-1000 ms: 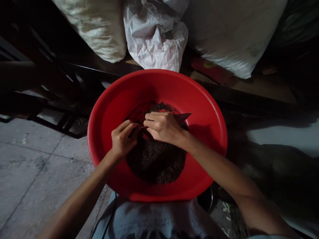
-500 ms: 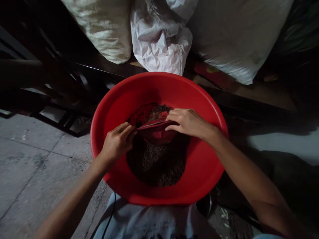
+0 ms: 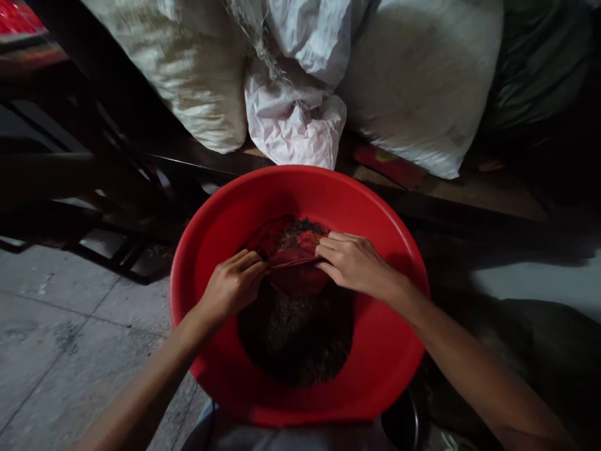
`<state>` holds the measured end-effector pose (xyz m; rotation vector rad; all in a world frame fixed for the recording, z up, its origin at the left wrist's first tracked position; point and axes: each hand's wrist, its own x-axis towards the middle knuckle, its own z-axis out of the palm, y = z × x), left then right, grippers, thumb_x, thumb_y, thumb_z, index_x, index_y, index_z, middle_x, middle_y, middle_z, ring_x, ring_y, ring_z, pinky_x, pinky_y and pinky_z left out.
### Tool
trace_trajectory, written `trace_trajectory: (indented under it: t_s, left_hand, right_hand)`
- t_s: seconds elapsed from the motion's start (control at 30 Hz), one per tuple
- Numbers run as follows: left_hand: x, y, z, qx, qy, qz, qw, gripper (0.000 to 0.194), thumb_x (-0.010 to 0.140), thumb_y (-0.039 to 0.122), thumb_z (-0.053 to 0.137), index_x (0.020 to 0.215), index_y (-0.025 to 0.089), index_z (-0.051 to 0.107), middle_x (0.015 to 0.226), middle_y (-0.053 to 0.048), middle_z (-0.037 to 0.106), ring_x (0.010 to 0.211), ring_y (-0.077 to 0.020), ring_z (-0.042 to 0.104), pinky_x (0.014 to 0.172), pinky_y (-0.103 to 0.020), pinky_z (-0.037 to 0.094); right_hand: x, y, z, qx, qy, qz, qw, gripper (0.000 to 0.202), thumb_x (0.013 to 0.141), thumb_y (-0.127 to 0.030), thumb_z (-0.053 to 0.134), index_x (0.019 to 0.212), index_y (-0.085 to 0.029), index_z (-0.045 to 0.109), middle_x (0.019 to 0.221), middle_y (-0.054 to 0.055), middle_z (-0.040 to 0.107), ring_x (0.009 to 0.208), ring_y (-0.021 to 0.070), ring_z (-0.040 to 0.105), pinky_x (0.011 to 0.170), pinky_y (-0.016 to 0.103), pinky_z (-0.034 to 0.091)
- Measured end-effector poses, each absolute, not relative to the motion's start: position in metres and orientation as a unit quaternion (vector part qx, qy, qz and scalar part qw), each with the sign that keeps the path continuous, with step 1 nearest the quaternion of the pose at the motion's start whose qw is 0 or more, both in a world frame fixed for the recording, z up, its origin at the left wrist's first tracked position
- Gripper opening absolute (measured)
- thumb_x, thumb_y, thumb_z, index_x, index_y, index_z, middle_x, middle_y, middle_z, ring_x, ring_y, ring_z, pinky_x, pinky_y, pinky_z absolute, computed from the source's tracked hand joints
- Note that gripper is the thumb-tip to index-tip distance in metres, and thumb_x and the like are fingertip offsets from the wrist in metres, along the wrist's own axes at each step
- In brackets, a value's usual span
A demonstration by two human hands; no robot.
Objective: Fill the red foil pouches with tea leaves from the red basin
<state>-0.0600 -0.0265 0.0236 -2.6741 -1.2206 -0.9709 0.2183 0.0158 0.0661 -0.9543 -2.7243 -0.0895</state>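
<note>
A dark red pouch (image 3: 298, 275) is stretched between my two hands inside a large red basin (image 3: 380, 363). My left hand (image 3: 237, 280) pinches the left end of its top edge. Its right end is gripped by my right hand (image 3: 352, 260), fingers bent over the edge. Dark, loose, dry material (image 3: 300, 344) covers the basin's bottom, and some of it lies on the far side behind the pouch. What the pouch contains is hidden.
Behind the basin, a crumpled white sack (image 3: 295, 119), a cream sack (image 3: 201, 81) and a large pale sack (image 3: 422, 81) rest on a dark wooden ledge (image 3: 197, 156). Dark frames stand at left above the grey tiled floor (image 3: 61, 338).
The basin, hands and sacks appear lower in view. The pouch's top edge, slightly parted before, now looks flatter and closer together, with both hands still on it.
</note>
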Motion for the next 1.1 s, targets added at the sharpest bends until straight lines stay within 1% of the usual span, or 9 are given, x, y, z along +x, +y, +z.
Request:
trace_trajectory:
  t_s: [0.07, 0.13, 0.23, 0.33, 0.43, 0.67, 0.87, 0.97, 1.1]
  left_hand:
    - [-0.056, -0.027, 0.027, -0.868, -0.399, -0.292, 0.048, 0.010, 0.098, 0.016, 0.060, 0.092, 0.017, 0.068, 0.088, -0.005, 0.069, 0.079, -0.0179, 0.059, 0.070, -0.030, 0.049]
    - [-0.049, -0.027, 0.028, -0.873, -0.404, -0.267, 0.060, 0.008, 0.097, 0.015, 0.061, 0.096, 0.016, 0.069, 0.091, -0.006, 0.069, 0.082, -0.0197, 0.058, 0.073, -0.032, 0.049]
    - [-0.038, -0.025, 0.024, -0.868, -0.414, -0.266, 0.061, 0.013, 0.094, 0.011, 0.060, 0.087, 0.017, 0.067, 0.082, -0.004, 0.066, 0.076, -0.0200, 0.054, 0.066, -0.033, 0.046]
    - [-0.033, -0.023, 0.017, -0.849, -0.424, -0.310, 0.053, 0.016, 0.091, 0.008, 0.058, 0.080, 0.019, 0.065, 0.074, -0.003, 0.061, 0.069, -0.0195, 0.050, 0.061, -0.034, 0.042]
    - [-0.035, -0.024, 0.015, -0.847, -0.419, -0.323, 0.040, 0.016, 0.090, 0.006, 0.057, 0.085, 0.018, 0.066, 0.078, -0.004, 0.064, 0.072, -0.0200, 0.052, 0.063, -0.034, 0.045]
    - [-0.056, -0.036, 0.022, -0.873, -0.362, -0.325, 0.031, 0.024, 0.094, 0.002, 0.053, 0.109, 0.017, 0.064, 0.094, -0.006, 0.068, 0.080, -0.0186, 0.061, 0.070, -0.030, 0.050]
    - [-0.057, -0.034, 0.029, -0.888, -0.298, -0.348, 0.037, 0.023, 0.089, -0.001, 0.052, 0.088, 0.022, 0.056, 0.071, 0.000, 0.053, 0.060, -0.0155, 0.050, 0.054, -0.029, 0.043]
    - [-0.063, -0.031, 0.024, -0.896, -0.285, -0.339, 0.045, 0.025, 0.090, 0.003, 0.053, 0.101, 0.024, 0.062, 0.076, -0.001, 0.061, 0.065, -0.0174, 0.058, 0.056, -0.030, 0.050]
    - [-0.070, -0.030, 0.017, -0.890, -0.292, -0.346, 0.054, 0.040, 0.090, 0.002, 0.054, 0.119, 0.027, 0.063, 0.081, -0.001, 0.064, 0.072, -0.0199, 0.064, 0.063, -0.033, 0.057]
  right_hand:
    - [0.207, 0.015, 0.073, -0.326, -0.939, -0.032, 0.106, 0.009, 0.091, -0.022, 0.073, 0.090, -0.017, 0.065, 0.089, 0.002, 0.067, 0.087, 0.0188, 0.057, 0.071, 0.032, 0.037]
    - [0.196, 0.016, 0.073, -0.306, -0.946, -0.025, 0.100, 0.005, 0.091, -0.015, 0.069, 0.090, -0.017, 0.064, 0.089, 0.002, 0.067, 0.086, 0.0184, 0.057, 0.073, 0.032, 0.037]
    - [0.185, 0.018, 0.061, -0.285, -0.951, -0.022, 0.115, 0.016, 0.086, -0.001, 0.059, 0.084, -0.017, 0.063, 0.084, 0.002, 0.065, 0.080, 0.0174, 0.054, 0.070, 0.033, 0.036]
    - [0.179, 0.016, 0.050, -0.277, -0.946, -0.044, 0.162, 0.023, 0.082, 0.003, 0.052, 0.078, -0.018, 0.062, 0.078, 0.003, 0.063, 0.076, 0.0183, 0.051, 0.068, 0.034, 0.036]
    - [0.173, 0.012, 0.048, -0.284, -0.940, -0.060, 0.179, 0.017, 0.086, -0.003, 0.055, 0.083, -0.017, 0.063, 0.083, 0.004, 0.064, 0.083, 0.0206, 0.053, 0.069, 0.035, 0.038]
    - [0.166, 0.009, 0.058, -0.229, -0.969, -0.035, 0.088, 0.008, 0.094, -0.012, 0.057, 0.092, -0.016, 0.063, 0.090, 0.007, 0.067, 0.094, 0.0232, 0.058, 0.071, 0.035, 0.043]
    - [0.152, 0.002, 0.056, -0.223, -0.969, -0.040, 0.096, 0.031, 0.105, -0.010, 0.037, 0.090, -0.016, 0.063, 0.095, 0.007, 0.068, 0.089, 0.0205, 0.060, 0.066, 0.033, 0.042]
    - [0.169, 0.005, 0.049, -0.213, -0.968, -0.063, 0.114, 0.036, 0.107, -0.013, 0.033, 0.089, -0.017, 0.064, 0.090, 0.006, 0.067, 0.085, 0.0188, 0.058, 0.065, 0.032, 0.039]
    - [0.238, 0.013, 0.041, -0.250, -0.950, -0.134, 0.131, 0.031, 0.104, -0.011, 0.042, 0.084, -0.017, 0.065, 0.079, 0.003, 0.064, 0.076, 0.0169, 0.052, 0.064, 0.033, 0.032]
